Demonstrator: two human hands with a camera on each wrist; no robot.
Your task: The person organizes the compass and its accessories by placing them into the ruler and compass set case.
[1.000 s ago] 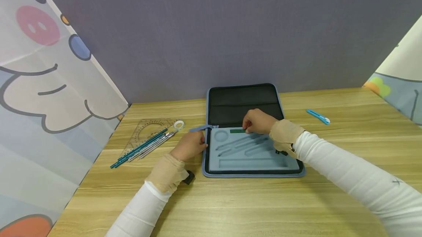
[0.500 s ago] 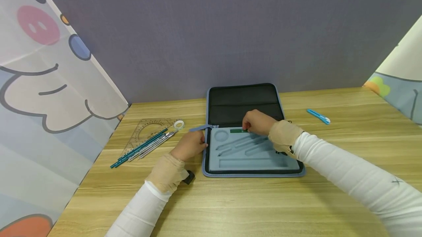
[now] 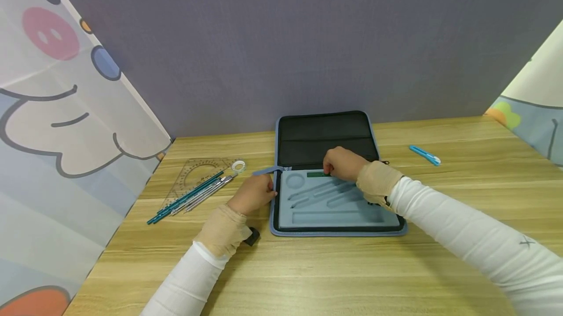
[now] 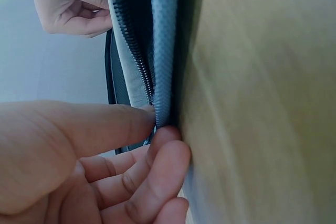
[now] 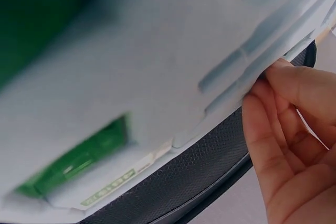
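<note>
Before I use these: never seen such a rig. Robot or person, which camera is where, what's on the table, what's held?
No robot: one person's bare hands. The wide picture comes from a head-worn camera, each close-up from a wrist-worn one. On the table lies an open zippered case with a grey-blue foam insert. Left of it: a clear set square, teal pencils, silver drawing tools. Right of it: apparently a blue utility knife. The left hand pinches the case's edge. The right hand, fingers curled, is at the insert's back edge beside a green strip; exactly what it grips is hidden.
</note>
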